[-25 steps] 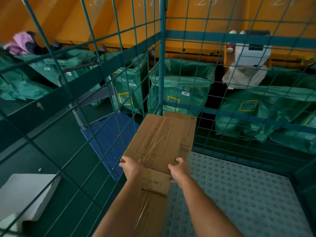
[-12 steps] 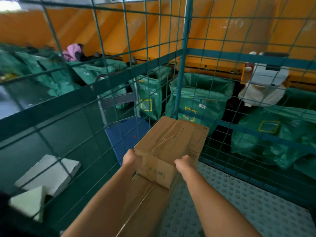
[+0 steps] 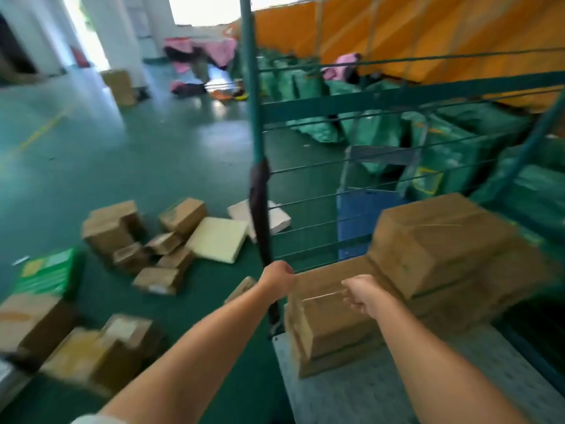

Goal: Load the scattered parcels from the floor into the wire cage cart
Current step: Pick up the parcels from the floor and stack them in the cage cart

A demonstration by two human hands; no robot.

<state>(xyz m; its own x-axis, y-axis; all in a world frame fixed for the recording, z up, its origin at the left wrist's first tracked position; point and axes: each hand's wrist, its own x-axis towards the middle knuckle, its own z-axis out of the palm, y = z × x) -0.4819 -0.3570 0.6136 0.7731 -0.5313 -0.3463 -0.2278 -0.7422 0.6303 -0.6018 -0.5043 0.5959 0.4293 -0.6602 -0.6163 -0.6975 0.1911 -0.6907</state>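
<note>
Both hands (image 3: 318, 286) are coming off the brown cardboard parcel (image 3: 440, 240), now stacked in the teal wire cage cart (image 3: 397, 99) at 2 o'clock; fingers curling loosely, holding nothing. Scattered floor parcels (image 3: 146, 240) at 9 o'clock are waiting.

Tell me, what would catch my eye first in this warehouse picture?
Probably the heap of parcels scattered on the green floor at left. Next, the cardboard boxes already stacked inside the wire cart at right, with the person's left hand and right hand reaching toward them. Behind the cart lie green sacks under an orange wall.
</note>
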